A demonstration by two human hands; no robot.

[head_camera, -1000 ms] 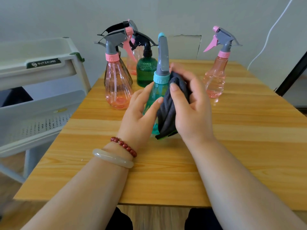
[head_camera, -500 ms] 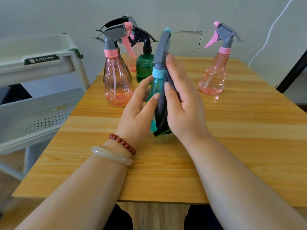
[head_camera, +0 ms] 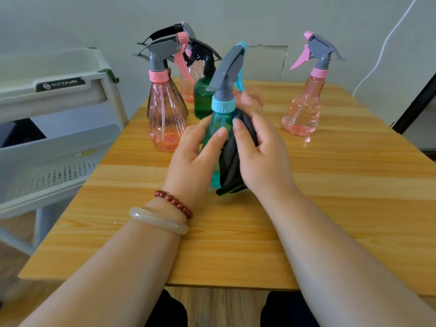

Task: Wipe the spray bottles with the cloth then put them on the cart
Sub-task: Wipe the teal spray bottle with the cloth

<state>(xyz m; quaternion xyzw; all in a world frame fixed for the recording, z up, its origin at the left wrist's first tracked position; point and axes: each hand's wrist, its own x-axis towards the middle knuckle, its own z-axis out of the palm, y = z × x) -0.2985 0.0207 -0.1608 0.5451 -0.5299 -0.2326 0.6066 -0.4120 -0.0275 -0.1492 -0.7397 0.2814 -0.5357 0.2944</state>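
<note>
A teal spray bottle (head_camera: 218, 125) with a grey trigger head stands upright in the middle of the wooden table (head_camera: 330, 197). My left hand (head_camera: 193, 154) grips its body from the left. My right hand (head_camera: 259, 149) holds a dark grey cloth (head_camera: 230, 166) against the bottle's right side, fingers curled round cloth and bottle. Behind stand a pink bottle (head_camera: 165, 119), a dark green bottle (head_camera: 203, 100) and a further pink one (head_camera: 188, 76). Another pink bottle (head_camera: 304, 109) stands apart at the right.
A white tiered cart (head_camera: 59, 90) with a perforated lower shelf (head_camera: 47, 171) stands at the table's left side. A white cable (head_camera: 382, 50) runs down the wall at the right, beside a black bar (head_camera: 415, 107).
The teal bottle has turned, so its trigger head now points away to the right. My right hand with the cloth slid down from the neck onto the bottle's body.
</note>
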